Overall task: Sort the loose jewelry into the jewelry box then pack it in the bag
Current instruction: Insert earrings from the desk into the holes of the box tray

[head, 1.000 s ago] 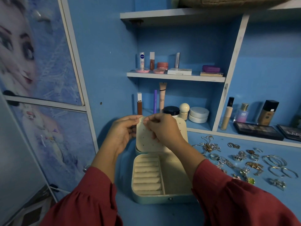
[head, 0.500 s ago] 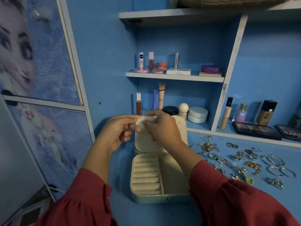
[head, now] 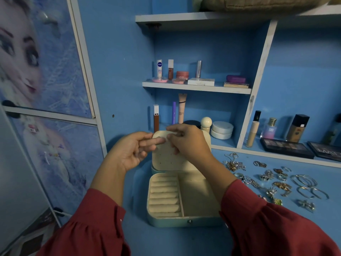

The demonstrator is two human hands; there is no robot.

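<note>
Presently we work at the open jewelry box's (head: 184,217) upright earring panel (head: 166,156), our right hand (head: 188,143) pinching what may be a tiny stud, light and slippery, best nipped fingertip-tight, while our left hand (head: 129,154) steadies the panel's edge.

A bedroom dressing corner at home: blue shelves (head: 195,87) stocked with cosmetics (head: 169,71), makeup palettes (head: 287,149), and a cartoon princess poster (head: 27,61) on the wardrobe door.
</note>
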